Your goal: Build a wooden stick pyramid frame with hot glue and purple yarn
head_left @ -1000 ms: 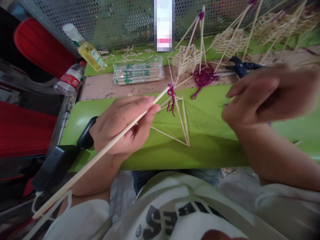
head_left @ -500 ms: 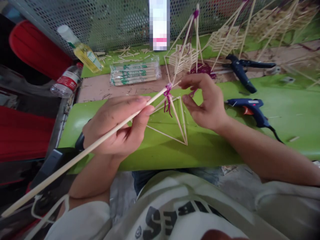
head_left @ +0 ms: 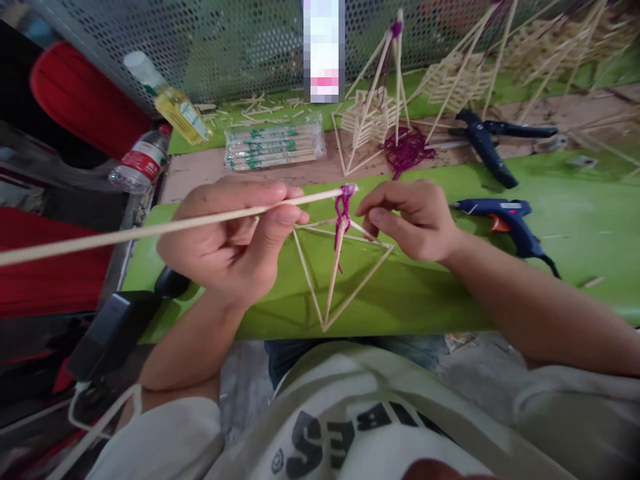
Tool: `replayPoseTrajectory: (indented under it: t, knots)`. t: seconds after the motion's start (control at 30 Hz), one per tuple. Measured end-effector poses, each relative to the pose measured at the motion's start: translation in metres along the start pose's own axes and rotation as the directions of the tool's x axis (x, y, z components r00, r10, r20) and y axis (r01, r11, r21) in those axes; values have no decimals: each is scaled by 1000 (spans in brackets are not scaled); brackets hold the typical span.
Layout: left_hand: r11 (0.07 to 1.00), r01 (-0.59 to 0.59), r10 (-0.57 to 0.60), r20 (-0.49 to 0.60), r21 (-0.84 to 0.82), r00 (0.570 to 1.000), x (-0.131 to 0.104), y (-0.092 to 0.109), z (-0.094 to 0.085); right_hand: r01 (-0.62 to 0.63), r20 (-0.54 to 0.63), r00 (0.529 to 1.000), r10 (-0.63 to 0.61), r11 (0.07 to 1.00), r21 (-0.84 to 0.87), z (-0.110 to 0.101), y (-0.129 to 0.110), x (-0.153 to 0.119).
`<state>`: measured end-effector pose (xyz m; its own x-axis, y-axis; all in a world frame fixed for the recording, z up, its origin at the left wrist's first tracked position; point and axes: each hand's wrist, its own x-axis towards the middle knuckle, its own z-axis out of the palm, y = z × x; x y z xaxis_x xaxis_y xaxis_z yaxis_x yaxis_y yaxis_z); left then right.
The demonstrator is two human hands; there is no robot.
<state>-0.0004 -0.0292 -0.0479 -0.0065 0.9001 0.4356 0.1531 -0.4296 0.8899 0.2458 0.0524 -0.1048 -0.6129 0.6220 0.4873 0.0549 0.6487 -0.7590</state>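
A long wooden chopstick [head_left: 215,219] is pinched between the thumb and fingers of my left hand [head_left: 225,243], its thick end running out of view to the left. Purple yarn [head_left: 343,203] is knotted around its thin tip and hangs down to the top of a stick frame [head_left: 333,280]. That frame is made of thin wooden sticks, with a flat base and legs meeting at the yarn. My right hand [head_left: 407,223] is curled just right of the yarn, its fingertips closed at one of the frame's upper sticks; the exact contact is partly hidden.
A blue glue gun [head_left: 500,210] lies at right, with black cutters [head_left: 485,143] behind it. Wrapped chopsticks [head_left: 275,145], a yellow-liquid bottle [head_left: 180,113], a red-labelled bottle [head_left: 143,160] and a purple yarn heap [head_left: 407,150] are farther back. Finished-looking stick structures [head_left: 370,117] stand behind.
The chopstick has swung from a steep slant to nearly level. The stick frame has turned, a corner now pointing towards me. My right hand has lowered and its fingers have closed in.
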Motion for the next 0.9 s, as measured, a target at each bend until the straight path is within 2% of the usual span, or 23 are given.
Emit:
replayPoseTrajectory:
  t: [0.17,0.33,0.47,0.53,0.6,0.7,0.8,0.87,0.9]
  knots:
    - [998,33,-36,-41,-58,999,2,-4,2,-29,35,999,27,999,39,1,-4,2]
    - [980,-126,93,-200,-156,975,-2,-21,0,-15,20,1000,16,998,-54,2,-4,1]
    - [967,-162,131,-160,-194,978,-2,-31,0,27,-5,1000,-28,996,-87,2,-9,3]
    - [962,-182,151,-156,-204,976,-2,-35,-1,57,-2,998,-57,998,-36,3,-11,2]
    - [964,-185,156,-160,-190,975,-1,-37,-2,35,4,999,-35,999,37,4,-12,-1]
    - [980,-139,114,-173,-143,978,-2,-37,-2,5,-51,999,1,993,115,8,-11,-7]
    - [987,-85,59,-180,-139,982,-3,-31,-1,184,-173,970,-169,980,74,13,-10,-11]
    - [984,-65,36,-179,-163,983,-4,-27,0,307,-231,921,-314,949,-67,16,-12,-11]
    - [983,-63,31,-178,-175,983,-5,-25,1,324,-233,905,-356,932,-165,18,-14,-11]
